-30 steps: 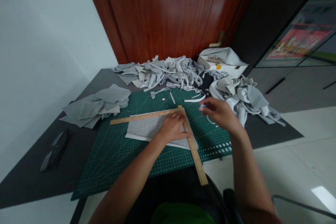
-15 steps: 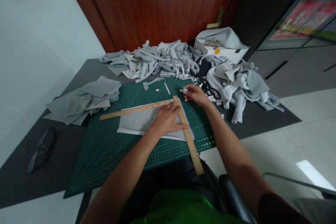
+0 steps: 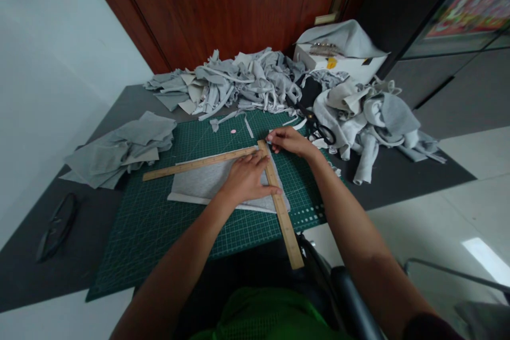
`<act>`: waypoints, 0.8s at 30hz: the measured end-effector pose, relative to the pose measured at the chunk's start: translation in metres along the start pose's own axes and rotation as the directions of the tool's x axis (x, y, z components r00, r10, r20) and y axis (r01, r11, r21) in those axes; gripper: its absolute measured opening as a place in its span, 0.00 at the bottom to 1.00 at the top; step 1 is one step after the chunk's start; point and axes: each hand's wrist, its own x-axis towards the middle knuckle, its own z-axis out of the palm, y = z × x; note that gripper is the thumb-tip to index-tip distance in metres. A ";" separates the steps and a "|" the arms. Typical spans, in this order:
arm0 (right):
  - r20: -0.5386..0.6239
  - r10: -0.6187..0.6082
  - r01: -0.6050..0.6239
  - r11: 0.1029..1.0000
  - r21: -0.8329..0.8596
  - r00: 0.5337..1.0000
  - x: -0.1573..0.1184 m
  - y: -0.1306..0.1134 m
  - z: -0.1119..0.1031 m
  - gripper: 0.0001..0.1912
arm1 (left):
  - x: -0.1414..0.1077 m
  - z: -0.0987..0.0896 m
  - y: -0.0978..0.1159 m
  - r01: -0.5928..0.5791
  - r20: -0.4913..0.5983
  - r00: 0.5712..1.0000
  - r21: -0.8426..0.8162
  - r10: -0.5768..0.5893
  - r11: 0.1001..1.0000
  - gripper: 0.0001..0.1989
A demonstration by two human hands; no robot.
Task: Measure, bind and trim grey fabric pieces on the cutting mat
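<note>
My left hand point(image 3: 246, 178) lies flat with fingers spread, pressing on a folded grey cloth point(image 3: 196, 185) and a wooden L-square ruler point(image 3: 285, 218). Its thumb reaches over the ruler's long arm, which sticks out past the mat's near edge. Close to the ruler's corner, my right hand point(image 3: 290, 141) is closed in a pinch. A small pale thing point(image 3: 269, 139) shows at its fingertips, too hidden to name. Under the cloth and ruler is a green cutting mat point(image 3: 139, 244). A small pink disc point(image 3: 233, 132) rests on the mat behind the ruler.
Grey cloth scraps point(image 3: 255, 79) pile up along the back. Stacked cloth pieces point(image 3: 119, 149) are at left, glasses point(image 3: 58, 226) nearer. Black-handled scissors point(image 3: 324, 130) lie beside another cloth heap point(image 3: 370, 122) at right. A white box point(image 3: 346, 68) stands behind it.
My right hand has moved left and slightly down to the ruler's corner, bringing the small pale thing with it. My left hand stays on the cloth and ruler. The whole view has shifted slightly.
</note>
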 end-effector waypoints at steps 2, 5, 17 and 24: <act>-0.008 0.001 -0.001 0.998 -0.068 1.000 0.000 -0.001 0.000 0.15 | 0.000 -0.001 0.001 -0.003 -0.004 1.000 -0.006 0.003 1.000 0.49; -0.028 -0.040 0.035 0.985 -0.170 0.999 0.000 -0.001 0.002 0.11 | 0.000 -0.001 0.001 0.006 -0.018 1.000 -0.010 -0.006 1.000 0.49; -0.048 -0.132 0.094 0.878 -0.469 0.990 -0.002 -0.005 0.004 0.06 | -0.001 0.003 0.001 0.006 -0.021 1.000 -0.005 -0.006 1.000 0.50; -0.045 -0.143 0.093 0.818 -0.567 0.989 -0.001 -0.006 0.007 0.05 | -0.001 0.002 0.002 0.012 -0.015 1.000 -0.003 -0.012 1.000 0.51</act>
